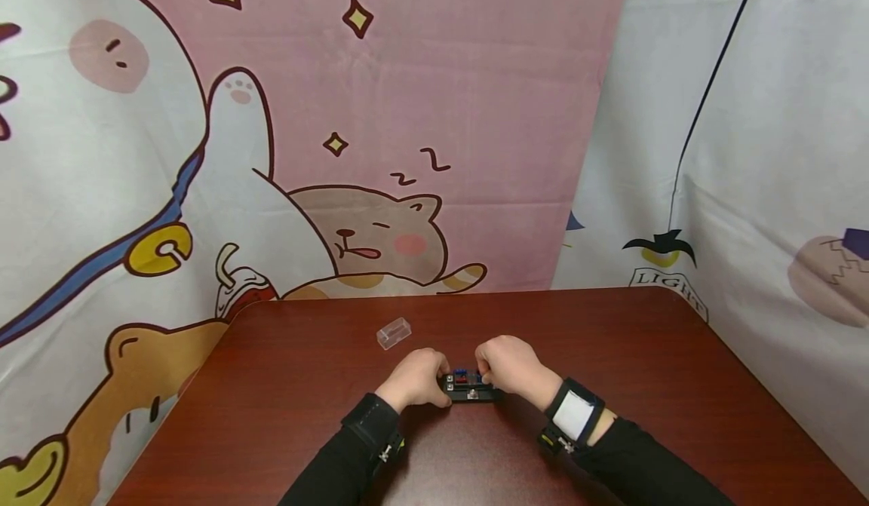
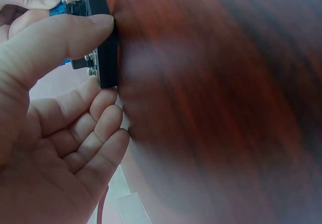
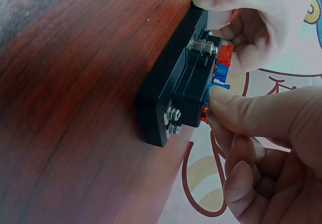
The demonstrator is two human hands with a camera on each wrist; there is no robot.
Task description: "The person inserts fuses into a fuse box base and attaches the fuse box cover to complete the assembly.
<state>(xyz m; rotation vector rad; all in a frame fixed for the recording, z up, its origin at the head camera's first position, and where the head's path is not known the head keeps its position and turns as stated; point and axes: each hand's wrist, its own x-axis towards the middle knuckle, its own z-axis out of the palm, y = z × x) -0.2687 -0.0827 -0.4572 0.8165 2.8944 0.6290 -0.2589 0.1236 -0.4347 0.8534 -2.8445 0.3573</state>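
Observation:
A black fuse block point(image 1: 462, 397) with metal screw terminals stands on the table between the two hands. Red point(image 3: 225, 56) and blue blade fuses point(image 3: 221, 73) are seated along its top. My left hand point(image 1: 418, 378) grips the block's left end, its thumb on the near edge in the left wrist view. At the right part of the block, my right hand point(image 1: 512, 366) pinches a blue blade fuse point(image 3: 220, 87) between thumb and index finger. That fuse is partly hidden by the thumb, and I cannot tell how deep it sits.
A clear plastic cover point(image 1: 394, 333) lies on the brown table point(image 1: 305, 385), behind and left of the block. Printed cloth point(image 1: 421, 99) with cartoon animals hangs behind the table's far edge.

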